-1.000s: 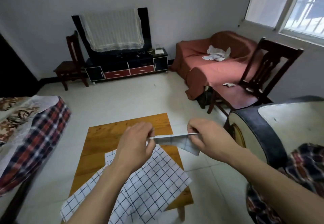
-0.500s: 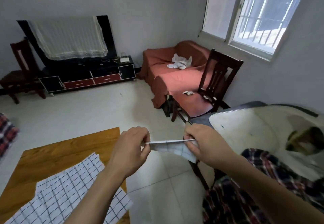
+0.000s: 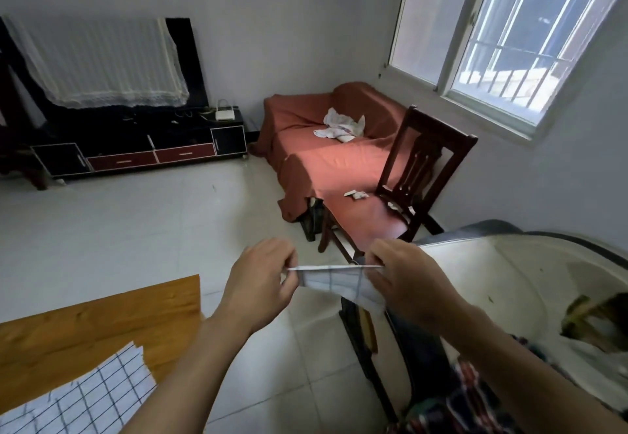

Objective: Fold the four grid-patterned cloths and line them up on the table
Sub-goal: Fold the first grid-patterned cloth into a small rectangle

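Several unfolded grid cloths lying flat on the wooden table, near left. Then left hand pinching one end of a folded grid cloth, stretched taut in the air over the floor, right of the table. Right hand pinching the other end. Chair + covered sofa further back, right.

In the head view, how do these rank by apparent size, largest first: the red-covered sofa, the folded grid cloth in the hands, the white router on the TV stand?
1. red-covered sofa
2. folded grid cloth, though it is far nearer the camera
3. white router
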`<state>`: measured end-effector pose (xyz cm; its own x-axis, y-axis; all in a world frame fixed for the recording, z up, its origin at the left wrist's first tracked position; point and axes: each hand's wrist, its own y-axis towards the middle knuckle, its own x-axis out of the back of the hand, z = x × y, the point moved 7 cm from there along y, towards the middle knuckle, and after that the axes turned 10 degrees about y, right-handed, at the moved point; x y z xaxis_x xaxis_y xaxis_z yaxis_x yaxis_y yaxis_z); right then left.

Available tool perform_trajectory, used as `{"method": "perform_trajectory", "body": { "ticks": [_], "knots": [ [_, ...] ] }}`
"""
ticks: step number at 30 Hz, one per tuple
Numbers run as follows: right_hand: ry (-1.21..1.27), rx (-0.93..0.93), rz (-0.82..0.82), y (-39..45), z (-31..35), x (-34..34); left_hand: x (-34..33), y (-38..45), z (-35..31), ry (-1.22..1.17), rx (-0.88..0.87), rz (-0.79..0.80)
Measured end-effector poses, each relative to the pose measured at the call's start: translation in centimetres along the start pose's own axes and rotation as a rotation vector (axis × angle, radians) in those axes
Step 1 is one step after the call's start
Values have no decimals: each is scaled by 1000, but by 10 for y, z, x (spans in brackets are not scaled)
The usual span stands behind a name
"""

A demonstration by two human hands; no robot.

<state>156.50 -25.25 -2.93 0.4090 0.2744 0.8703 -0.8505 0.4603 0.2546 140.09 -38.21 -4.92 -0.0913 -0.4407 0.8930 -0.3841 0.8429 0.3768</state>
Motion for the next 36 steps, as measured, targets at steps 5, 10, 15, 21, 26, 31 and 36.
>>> {"method": "perform_trajectory", "body": {
  "ticks": [5, 10, 15, 21, 26, 31, 36],
  "knots": [
    [-37, 19, 85, 81, -32, -21, -33, 69, 45, 30, -27, 10],
    [2, 46, 103, 154, -56, -49, -54, 123, 96, 35, 18, 12],
    [19, 113, 87, 237, -87, -85, -81, 178, 148, 73, 50, 25],
    [38, 245, 141, 368, -134, -128, -115, 258, 209, 165, 159, 7],
    [111, 367, 208, 473, -141, -146, -113, 312, 259, 213, 320, -38],
    [175, 512, 277, 565, -116, -179, -99, 334, 310, 264, 500, -124],
    [203, 639, 367, 636, -73, -227, -93, 333, 375, 309, 637, -162]
  ]
}}
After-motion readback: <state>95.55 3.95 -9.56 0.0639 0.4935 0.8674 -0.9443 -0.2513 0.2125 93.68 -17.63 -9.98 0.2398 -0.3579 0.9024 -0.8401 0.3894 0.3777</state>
